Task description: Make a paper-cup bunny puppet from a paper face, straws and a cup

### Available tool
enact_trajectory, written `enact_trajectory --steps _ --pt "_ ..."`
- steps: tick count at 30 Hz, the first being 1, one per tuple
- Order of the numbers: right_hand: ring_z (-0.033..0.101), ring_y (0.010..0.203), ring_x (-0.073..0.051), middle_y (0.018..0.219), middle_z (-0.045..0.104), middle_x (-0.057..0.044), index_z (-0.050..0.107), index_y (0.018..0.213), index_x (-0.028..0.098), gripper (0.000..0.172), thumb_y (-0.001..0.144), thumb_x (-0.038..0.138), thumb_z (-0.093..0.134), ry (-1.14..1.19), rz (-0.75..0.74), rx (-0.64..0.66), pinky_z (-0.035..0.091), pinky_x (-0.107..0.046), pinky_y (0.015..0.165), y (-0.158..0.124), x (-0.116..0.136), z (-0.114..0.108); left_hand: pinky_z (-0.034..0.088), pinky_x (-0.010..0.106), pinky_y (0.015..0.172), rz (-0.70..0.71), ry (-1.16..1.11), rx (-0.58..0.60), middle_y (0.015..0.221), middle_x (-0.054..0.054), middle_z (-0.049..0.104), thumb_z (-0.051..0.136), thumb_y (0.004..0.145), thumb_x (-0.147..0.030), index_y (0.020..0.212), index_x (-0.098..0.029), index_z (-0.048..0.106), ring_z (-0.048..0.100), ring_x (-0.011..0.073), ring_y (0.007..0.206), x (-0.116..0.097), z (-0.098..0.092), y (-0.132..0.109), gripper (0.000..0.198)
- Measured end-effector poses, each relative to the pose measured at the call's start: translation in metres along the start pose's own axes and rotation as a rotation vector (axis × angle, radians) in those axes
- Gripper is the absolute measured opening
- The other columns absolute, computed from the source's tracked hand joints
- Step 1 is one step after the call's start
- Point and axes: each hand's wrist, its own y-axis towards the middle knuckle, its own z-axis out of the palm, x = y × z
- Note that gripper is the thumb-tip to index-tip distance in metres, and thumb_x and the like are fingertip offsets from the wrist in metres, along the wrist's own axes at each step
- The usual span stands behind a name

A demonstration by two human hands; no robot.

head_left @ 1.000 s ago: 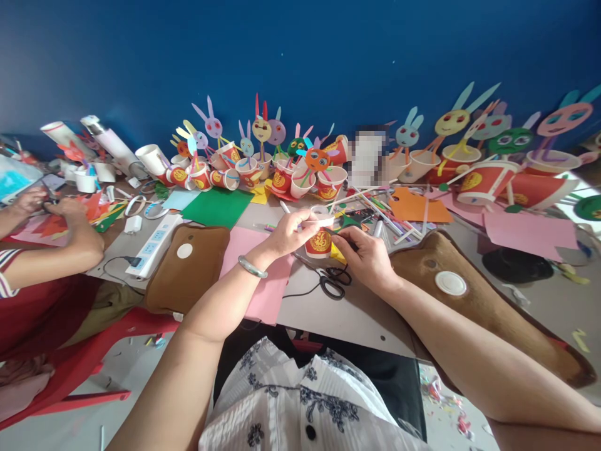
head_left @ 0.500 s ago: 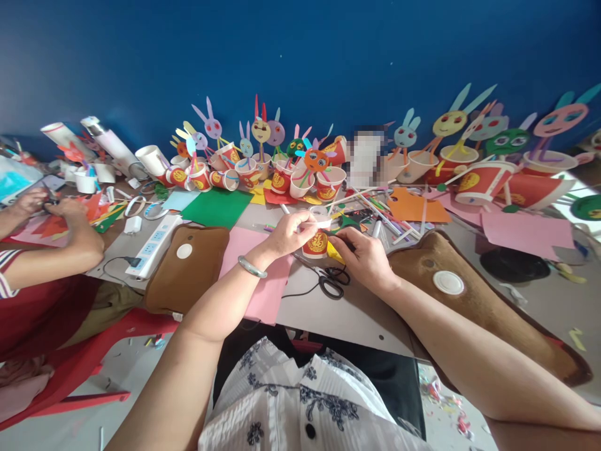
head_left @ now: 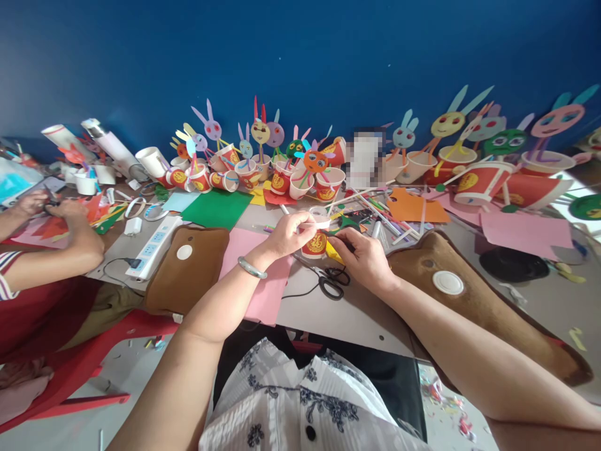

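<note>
My left hand [head_left: 293, 233] is closed in a pinch on a thin white strip [head_left: 321, 223], which reaches toward my right hand. My right hand [head_left: 365, 254] is also closed, thumb and fingers together; a small dark bit shows at its fingertips, too little to name. Between and just beneath the hands stands a red paper cup [head_left: 313, 246] with a yellow emblem, its rim partly covered by the strip and fingers. Black-handled scissors [head_left: 332, 285] lie in front of the cup. A yellow paper piece [head_left: 333, 252] shows beside my right fingers.
Paper cups with rabbit-faced figures [head_left: 315, 161] line the blue wall. Pink paper [head_left: 253, 275], green paper [head_left: 218, 208] and a power strip [head_left: 154, 246] lie left. Brown cushions [head_left: 188, 269] flank my arms. Coloured sticks [head_left: 382, 210] lie behind my right hand. A co-worker's hands [head_left: 66, 210] are far left.
The white strip has shifted slightly between my fingers and shows at a different angle. Both hands stay in nearly the same place.
</note>
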Motion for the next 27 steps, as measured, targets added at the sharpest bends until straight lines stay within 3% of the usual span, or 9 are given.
enact_trajectory --steps 27 --pt "0.053 0.058 -0.017 0.064 0.062 -0.002 0.061 0.082 0.021 0.037 0.093 0.053 0.048 -0.013 0.024 0.016 0.037 -0.028 0.059 0.0015 0.0015 0.0000 0.042 0.025 0.064 0.058 0.042 -0.011 0.071 -0.002 0.054 0.053 0.090 -0.024 0.076 -0.019 0.046 0.055 0.0124 0.067 0.0053 0.0051 -0.0027 0.015"
